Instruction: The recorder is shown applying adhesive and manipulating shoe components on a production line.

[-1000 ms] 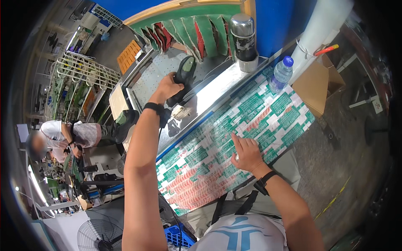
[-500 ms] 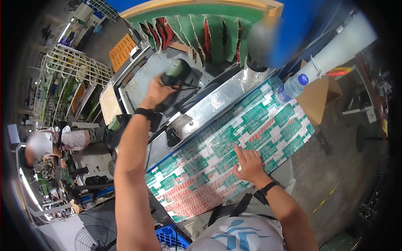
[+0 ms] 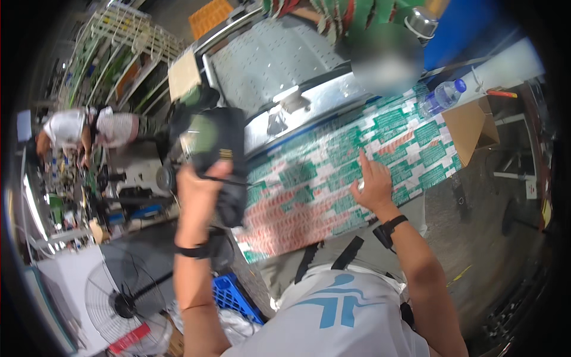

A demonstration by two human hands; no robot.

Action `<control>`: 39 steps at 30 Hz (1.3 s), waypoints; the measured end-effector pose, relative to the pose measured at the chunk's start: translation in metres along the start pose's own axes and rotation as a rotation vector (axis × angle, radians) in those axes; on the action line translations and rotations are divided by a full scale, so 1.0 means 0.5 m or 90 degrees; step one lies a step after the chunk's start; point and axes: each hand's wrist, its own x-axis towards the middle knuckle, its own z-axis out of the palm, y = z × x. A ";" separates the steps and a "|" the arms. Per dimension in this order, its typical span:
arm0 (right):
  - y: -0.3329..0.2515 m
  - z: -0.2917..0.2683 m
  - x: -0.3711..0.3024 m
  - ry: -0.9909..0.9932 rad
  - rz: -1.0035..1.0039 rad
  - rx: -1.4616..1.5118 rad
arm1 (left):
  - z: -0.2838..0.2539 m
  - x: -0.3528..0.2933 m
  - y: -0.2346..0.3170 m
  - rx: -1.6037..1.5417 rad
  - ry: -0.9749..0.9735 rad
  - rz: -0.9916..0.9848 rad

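Observation:
My left hand is closed round a black-and-green soft fabric piece with a dark cord. It is blurred by motion, and its exact kind cannot be told. It is raised at the left end of the worktop, which is covered in green, white and red printed film. Over the middle of that surface is my right hand, index finger stretched forward. A small white thing shows by its thumb, apparently pinched there and mostly hidden.
Beyond the worktop lies a perforated grey metal plate with a shiny metal ledge in front. A water bottle and an open cardboard box stand at the right. Another person is at the far left, above a fan.
My left hand has drawn the black-and-green piece off the perforated plate, back toward me and left. The view has shifted. My right hand keeps about the same place over the film.

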 end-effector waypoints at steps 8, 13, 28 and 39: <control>-0.009 0.013 0.005 0.047 -0.030 -0.011 | 0.321 -0.255 -0.296 0.185 0.080 0.012; -0.078 -0.024 -0.057 0.006 0.127 0.141 | 0.240 -0.277 -0.273 0.138 0.018 -0.036; -0.371 -0.047 -0.045 -0.182 -0.161 0.160 | 0.073 -0.084 -0.420 0.317 -0.175 0.023; -0.450 -0.037 -0.017 -0.260 0.138 0.317 | 0.214 -0.008 -0.302 -0.008 -0.384 0.089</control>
